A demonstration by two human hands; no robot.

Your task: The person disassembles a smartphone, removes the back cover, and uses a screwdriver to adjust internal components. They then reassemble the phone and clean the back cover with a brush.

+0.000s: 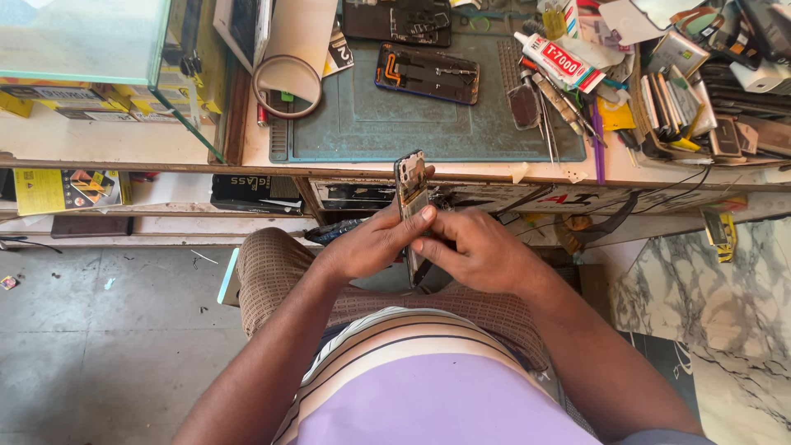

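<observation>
Phone (410, 194) held on edge over the lap, at 6 o'clock from the green mat (362, 124), innards showing. Left hand (371, 243) wrapped around the frame, fingers curled tight, thumb pressing the near edge. Right hand (478, 247) at 3 o'clock of the phone, fingers bent and pinching its lower side; exact fingertip contact hidden. Best handled, probably, with steady grip by the frame only, light pressure, away from exposed parts. Opened phone (428, 74) at 12 o'clock on the mat; glue tube (560, 62) at 1 o'clock.
</observation>
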